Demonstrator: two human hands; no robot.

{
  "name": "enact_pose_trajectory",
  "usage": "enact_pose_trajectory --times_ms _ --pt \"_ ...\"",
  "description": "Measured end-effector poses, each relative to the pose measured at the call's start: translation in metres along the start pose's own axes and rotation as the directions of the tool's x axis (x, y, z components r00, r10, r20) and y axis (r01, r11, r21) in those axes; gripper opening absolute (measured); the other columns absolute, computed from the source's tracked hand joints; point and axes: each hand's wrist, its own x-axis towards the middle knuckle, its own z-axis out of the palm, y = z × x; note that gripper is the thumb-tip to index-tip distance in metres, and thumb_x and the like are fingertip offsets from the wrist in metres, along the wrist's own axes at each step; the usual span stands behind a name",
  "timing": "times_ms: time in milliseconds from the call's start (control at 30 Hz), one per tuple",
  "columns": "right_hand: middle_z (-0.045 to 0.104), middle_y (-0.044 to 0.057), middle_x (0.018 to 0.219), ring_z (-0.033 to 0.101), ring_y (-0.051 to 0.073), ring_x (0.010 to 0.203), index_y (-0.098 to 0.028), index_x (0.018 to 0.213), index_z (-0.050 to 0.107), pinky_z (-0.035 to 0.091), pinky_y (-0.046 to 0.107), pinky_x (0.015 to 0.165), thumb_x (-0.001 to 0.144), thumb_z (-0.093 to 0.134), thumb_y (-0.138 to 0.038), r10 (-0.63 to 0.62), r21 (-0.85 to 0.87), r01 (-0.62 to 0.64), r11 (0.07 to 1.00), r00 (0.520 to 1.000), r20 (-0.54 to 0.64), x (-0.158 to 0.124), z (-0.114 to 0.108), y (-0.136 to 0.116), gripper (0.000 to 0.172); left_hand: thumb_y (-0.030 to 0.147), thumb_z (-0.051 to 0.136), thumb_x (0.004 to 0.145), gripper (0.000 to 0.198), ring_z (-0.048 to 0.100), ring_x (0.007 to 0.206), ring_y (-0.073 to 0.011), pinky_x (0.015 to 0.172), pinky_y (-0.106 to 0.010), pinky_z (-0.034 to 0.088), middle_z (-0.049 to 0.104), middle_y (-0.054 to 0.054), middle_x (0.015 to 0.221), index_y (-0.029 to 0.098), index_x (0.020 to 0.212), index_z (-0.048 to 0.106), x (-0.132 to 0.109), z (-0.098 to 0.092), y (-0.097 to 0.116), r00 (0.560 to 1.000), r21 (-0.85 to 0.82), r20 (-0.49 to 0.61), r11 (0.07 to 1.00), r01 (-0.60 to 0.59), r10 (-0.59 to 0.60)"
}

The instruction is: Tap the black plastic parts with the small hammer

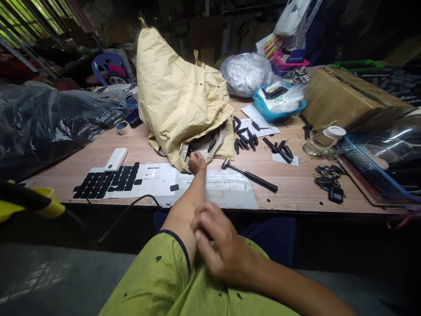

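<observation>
My left hand (197, 163) is at the mouth of a large tan paper sack (180, 83) that slumps on the table. Its fingers are curled at the lower rim, and their tips are partly hidden, so what they hold is unclear. Inside the opening a black piece (212, 145) shows against the pale lining. My right hand (220, 241), a little blurred, is in front of my left forearm with its fingers curled and nothing seen in them. Right of the sack lie several small black parts (245, 138). A hammer (251, 175) with a black handle rests near my left hand.
Black pads on a sheet (112, 181), a white power bank (116, 159) and a tape roll (123, 127) lie left. At right are a blue basket (279, 113), a cardboard box (342, 94), a glass jar (320, 142) and keys (329, 175). Black plastic wrapping (55, 118) covers the far left.
</observation>
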Motion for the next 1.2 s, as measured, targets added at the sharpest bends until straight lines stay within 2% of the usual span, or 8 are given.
enact_pose_trajectory --times_ms 100,267,333,600,900,967,1100,1200 --pt "0.056 0.005 0.092 0.054 0.018 0.089 -0.021 0.086 0.053 0.047 0.033 0.079 0.085 0.05 -0.01 -0.058 0.064 0.054 0.997 0.996 0.066 -0.001 -0.007 -0.01 0.012 0.025 0.05 0.096 0.025 0.067 0.086 -0.0222 0.067 -0.029 0.042 0.077 -0.006 0.095 0.024 0.087 0.073 -0.002 -0.001 0.002 1.0 0.012 -0.004 1.0 0.004 -0.004" --pt "0.055 0.003 0.084 0.053 0.019 0.083 -0.023 0.082 0.052 0.045 0.035 0.076 0.088 0.053 -0.021 0.224 -0.01 -0.225 0.974 0.973 -0.064 0.028 0.007 0.055 0.006 0.026 0.05 0.097 0.025 0.067 0.084 -0.022 0.066 -0.029 0.041 0.077 -0.006 0.095 0.024 0.088 0.073 -0.008 -0.004 0.003 1.0 0.029 -0.007 0.999 -0.018 0.018" --pt "0.054 0.002 0.082 0.052 0.018 0.082 -0.023 0.079 0.049 0.044 0.034 0.076 0.088 0.05 -0.019 0.229 -0.016 -0.23 0.973 0.972 -0.042 0.033 0.01 0.064 0.01 0.026 0.051 0.096 0.024 0.067 0.083 -0.0215 0.065 -0.029 0.041 0.077 -0.006 0.094 0.025 0.088 0.073 -0.009 -0.005 0.002 1.0 0.035 -0.011 0.999 -0.029 0.029" --pt "0.058 0.002 0.082 0.052 0.015 0.081 -0.021 0.081 0.053 0.043 0.033 0.078 0.091 0.051 -0.017 -0.057 0.126 0.037 0.991 0.986 0.159 0.009 -0.009 -0.026 0.011 0.027 0.051 0.097 0.024 0.067 0.085 -0.0211 0.065 -0.027 0.041 0.076 -0.004 0.094 0.026 0.086 0.072 -0.007 -0.003 0.004 1.0 0.048 -0.004 0.999 -0.014 0.015" --pt "0.062 0.008 0.135 0.048 0.023 0.133 -0.024 0.124 0.067 0.034 0.048 0.115 0.1 0.039 -0.036 0.267 0.042 -0.274 0.961 0.956 0.12 0.037 0.028 0.094 0.039 0.025 0.048 0.097 0.025 0.067 0.089 -0.0228 0.068 -0.03 0.042 0.077 -0.005 0.096 0.026 0.093 0.073 -0.009 -0.006 0.001 0.999 0.044 0.025 0.998 -0.035 0.034" --pt "0.062 0.008 0.138 0.047 0.022 0.138 -0.025 0.129 0.065 0.029 0.049 0.12 0.101 0.035 -0.037 0.225 0.061 -0.229 0.972 0.972 0.066 0.029 0.034 0.086 0.043 0.026 0.048 0.097 0.025 0.067 0.088 -0.0228 0.068 -0.03 0.042 0.077 -0.006 0.096 0.026 0.093 0.073 -0.008 -0.006 0.001 0.999 0.041 0.026 0.999 -0.03 0.029" --pt "0.066 0.006 0.135 0.051 0.022 0.137 -0.025 0.132 0.064 0.029 0.047 0.122 0.099 0.035 -0.04 -0.003 0.078 0.001 0.997 1.0 0.021 0.002 0.037 0.028 0.046 0.026 0.047 0.097 0.026 0.067 0.091 -0.0229 0.068 -0.029 0.042 0.077 -0.006 0.1 0.026 0.093 0.073 -0.007 -0.005 0.003 1.0 0.047 0.024 0.999 -0.006 0.005" --pt "0.067 0.005 0.136 0.056 0.02 0.134 -0.026 0.141 0.058 0.029 0.044 0.123 0.097 0.035 -0.042 -0.237 0.033 0.236 0.971 0.97 0.042 -0.009 0.037 -0.002 0.052 0.027 0.047 0.098 0.026 0.067 0.091 -0.0229 0.068 -0.029 0.042 0.077 -0.005 0.101 0.026 0.092 0.073 -0.007 -0.005 0.004 1.0 0.045 0.027 0.999 0.01 -0.011"
